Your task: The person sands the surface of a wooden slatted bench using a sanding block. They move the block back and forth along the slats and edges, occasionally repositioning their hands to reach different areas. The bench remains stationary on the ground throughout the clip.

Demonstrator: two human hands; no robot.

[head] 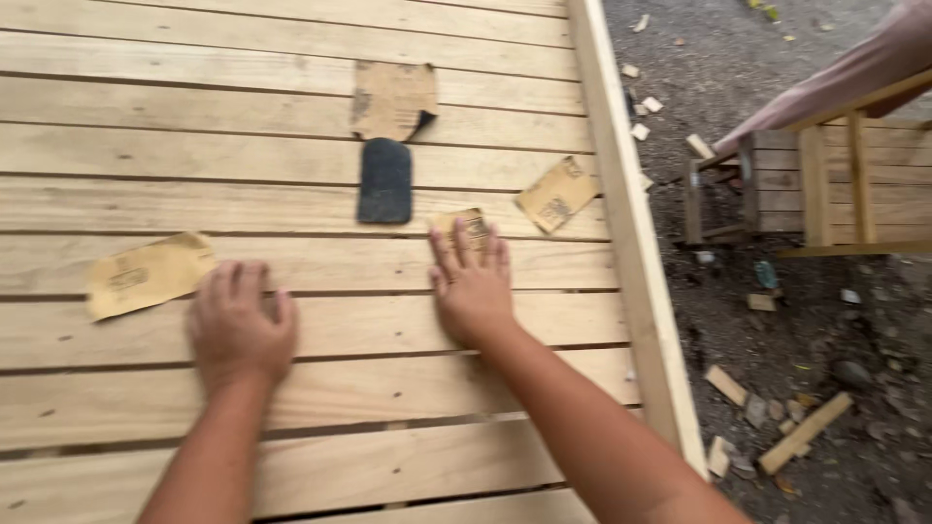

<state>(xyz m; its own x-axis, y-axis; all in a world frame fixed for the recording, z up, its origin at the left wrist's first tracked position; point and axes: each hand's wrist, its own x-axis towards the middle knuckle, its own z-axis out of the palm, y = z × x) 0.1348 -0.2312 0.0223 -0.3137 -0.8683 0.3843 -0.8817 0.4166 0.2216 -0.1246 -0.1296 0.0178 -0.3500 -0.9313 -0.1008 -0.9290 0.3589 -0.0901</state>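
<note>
Seen from the head camera, four tan sandpaper pieces lie on the pale slatted wood panel (291, 107): a torn sheet (392, 99) at top centre, a dark sanding pad (385, 180) just below it, a printed piece (556, 194) near the right rail, and a long piece (148, 274) at left. The right hand (473, 286) lies flat, fingers spread, fingertips pressing a small printed sandpaper piece (468, 227). The left hand (239, 325) rests palm-down on bare wood, holding nothing.

Slats (291, 107): pale bare wood, matt, grain and small knots showing; paper sheets (149, 274): tan, matt, creased, one under the right hand (473, 286); dark pad (385, 180): gritty, dull charcoal; ground (777, 320): rough grey grit, wood offcuts.
</note>
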